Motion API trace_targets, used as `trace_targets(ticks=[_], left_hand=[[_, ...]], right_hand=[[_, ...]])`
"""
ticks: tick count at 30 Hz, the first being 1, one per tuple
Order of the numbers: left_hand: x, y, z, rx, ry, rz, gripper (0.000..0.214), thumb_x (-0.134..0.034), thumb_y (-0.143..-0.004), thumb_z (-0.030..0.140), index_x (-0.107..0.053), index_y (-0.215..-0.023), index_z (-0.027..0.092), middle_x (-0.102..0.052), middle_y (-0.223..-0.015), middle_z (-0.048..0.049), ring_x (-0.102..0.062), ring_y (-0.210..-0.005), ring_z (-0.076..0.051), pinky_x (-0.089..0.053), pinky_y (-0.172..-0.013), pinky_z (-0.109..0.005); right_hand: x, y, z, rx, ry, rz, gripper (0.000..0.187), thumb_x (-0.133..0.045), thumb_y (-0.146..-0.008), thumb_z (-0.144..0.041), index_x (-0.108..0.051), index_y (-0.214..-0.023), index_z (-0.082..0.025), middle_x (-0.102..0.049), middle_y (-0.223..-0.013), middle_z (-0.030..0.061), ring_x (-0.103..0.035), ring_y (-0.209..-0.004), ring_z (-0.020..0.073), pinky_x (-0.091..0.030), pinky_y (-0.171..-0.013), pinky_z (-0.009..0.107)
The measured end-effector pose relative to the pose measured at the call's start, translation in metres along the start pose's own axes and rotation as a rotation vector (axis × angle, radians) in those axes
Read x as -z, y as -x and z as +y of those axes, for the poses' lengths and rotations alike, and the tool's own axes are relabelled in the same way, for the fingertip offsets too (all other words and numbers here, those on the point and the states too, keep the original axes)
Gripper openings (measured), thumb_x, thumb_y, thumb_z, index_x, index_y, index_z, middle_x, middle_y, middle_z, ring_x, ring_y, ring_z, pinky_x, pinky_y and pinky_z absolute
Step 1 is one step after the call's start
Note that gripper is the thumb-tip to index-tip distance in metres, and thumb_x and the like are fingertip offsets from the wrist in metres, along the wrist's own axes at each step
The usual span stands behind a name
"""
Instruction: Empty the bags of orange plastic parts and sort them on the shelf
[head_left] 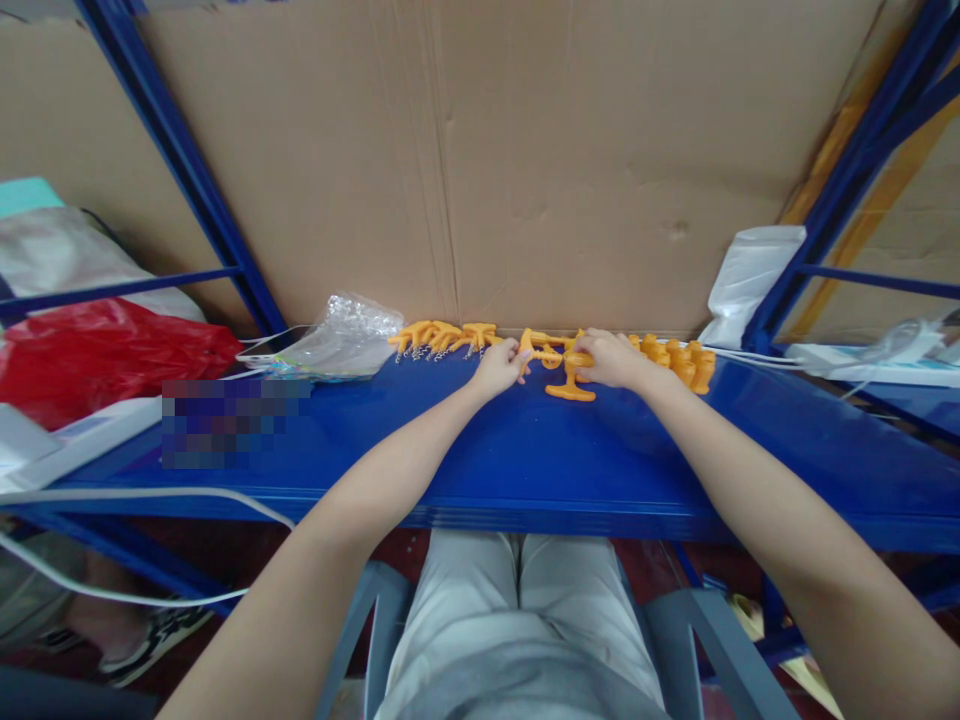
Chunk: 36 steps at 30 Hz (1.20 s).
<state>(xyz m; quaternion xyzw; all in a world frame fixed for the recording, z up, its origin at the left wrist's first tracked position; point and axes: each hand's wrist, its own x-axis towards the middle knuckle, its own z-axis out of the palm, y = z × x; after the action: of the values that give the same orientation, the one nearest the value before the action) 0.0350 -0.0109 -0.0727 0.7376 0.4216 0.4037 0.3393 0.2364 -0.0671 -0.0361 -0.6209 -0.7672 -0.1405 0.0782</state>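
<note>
Both my hands work at the back of a blue shelf [525, 450], against a cardboard wall. My left hand [498, 368] is closed in a pinch on a small orange plastic piece [541, 348]. My right hand [609, 360] is closed around the top of an orange plastic figure [571, 384] that stands on its flat base on the shelf. The two orange parts meet between my hands. A row of orange pieces with small metal chains [444, 338] lies to the left. More orange figures [681, 362] are bunched to the right of my right hand.
A clear plastic bag [341, 335] and a phone [264, 347] lie left of the row. A red bag [90, 360] sits further left. A white pouch [750, 280] leans at the right by a blue upright. White cables run along both sides. Another person's shoe [161, 632] shows at lower left.
</note>
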Motion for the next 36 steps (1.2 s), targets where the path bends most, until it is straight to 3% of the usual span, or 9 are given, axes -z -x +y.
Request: trace_targets(ticks=[11,15,22,30,36], left_hand=[[0.0,0.0,0.002,0.03,0.014,0.008,0.022,-0.06,-0.096,0.017,-0.048,-0.077,0.018,-0.065,-0.061,0.0037,-0.058,-0.043,-0.008,-0.046,-0.05,-0.019],[0.001,0.0,0.001,0.024,-0.005,0.018,0.021,-0.059,-0.097,0.019,-0.048,-0.078,0.018,-0.066,-0.062,0.0029,-0.058,-0.044,-0.008,-0.045,-0.05,-0.019],[0.001,-0.001,-0.001,0.015,0.002,0.025,0.022,-0.059,-0.097,0.018,-0.047,-0.077,0.018,-0.064,-0.06,0.0054,-0.056,-0.042,-0.006,-0.041,-0.047,-0.016],[0.003,-0.002,-0.001,0.009,0.001,0.014,0.022,-0.058,-0.097,0.019,-0.047,-0.078,0.018,-0.067,-0.062,0.0022,-0.057,-0.043,-0.007,-0.041,-0.047,-0.017],[0.003,0.0,0.004,0.026,-0.031,0.01,0.022,-0.057,-0.098,0.018,-0.046,-0.079,0.018,-0.067,-0.064,0.002,-0.057,-0.045,-0.007,-0.04,-0.046,-0.016]], right_hand=[[-0.005,-0.002,0.026,-0.023,0.055,0.034,0.029,-0.061,-0.084,-0.028,-0.075,-0.109,-0.023,-0.07,-0.113,0.0145,-0.062,-0.11,0.0324,-0.051,-0.084,0.042],[-0.003,-0.003,0.041,-0.128,0.063,0.005,0.029,-0.065,-0.08,-0.034,-0.077,-0.104,-0.023,-0.072,-0.111,0.0151,-0.064,-0.109,0.0344,-0.052,-0.083,0.045],[0.001,-0.004,0.064,-0.261,0.027,-0.033,0.028,-0.065,-0.076,-0.037,-0.078,-0.097,-0.025,-0.077,-0.097,0.0115,-0.071,-0.093,0.0315,-0.054,-0.072,0.04],[0.008,-0.001,0.06,-0.355,-0.027,-0.005,0.03,-0.061,-0.079,-0.039,-0.076,-0.099,-0.022,-0.077,-0.105,0.014,-0.071,-0.099,0.0341,-0.054,-0.08,0.043],[0.013,0.002,0.05,-0.379,-0.049,-0.11,0.043,-0.058,-0.079,-0.033,-0.072,-0.118,-0.021,-0.075,-0.118,0.0136,-0.07,-0.108,0.0329,-0.052,-0.087,0.041]])
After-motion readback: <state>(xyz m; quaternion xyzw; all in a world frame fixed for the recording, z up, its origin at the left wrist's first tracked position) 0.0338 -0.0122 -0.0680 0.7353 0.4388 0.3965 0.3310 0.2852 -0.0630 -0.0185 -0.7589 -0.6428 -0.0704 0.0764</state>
